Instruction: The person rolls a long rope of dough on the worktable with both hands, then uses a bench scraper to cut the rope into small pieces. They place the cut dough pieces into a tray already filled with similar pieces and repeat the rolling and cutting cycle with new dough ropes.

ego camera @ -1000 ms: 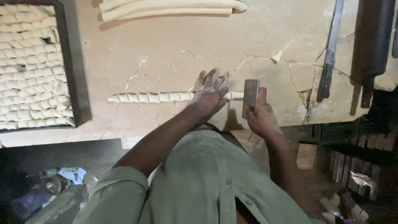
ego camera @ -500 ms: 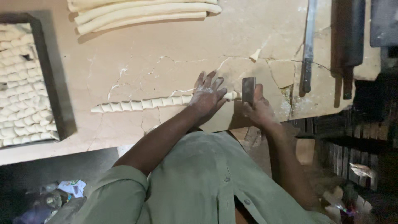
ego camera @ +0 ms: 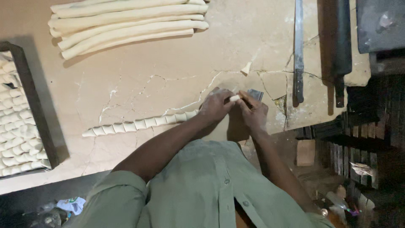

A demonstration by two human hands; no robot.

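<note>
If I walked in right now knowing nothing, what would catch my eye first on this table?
Probably the two hands meeting near the middle of the cracked worktop: the left hand presses the end of a dough rope already cut into segments, while the right hand holds a flat metal cutter. Next, the pile of long uncut dough ropes at the far side, and the tray of cut pieces at the left.

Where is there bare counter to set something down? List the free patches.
Free: the counter between the stacked dough ropes and the cut dough rope, and the strip between that rope and the tray. Crowded: around both hands, left hand and right hand, and by the long blade.
</note>
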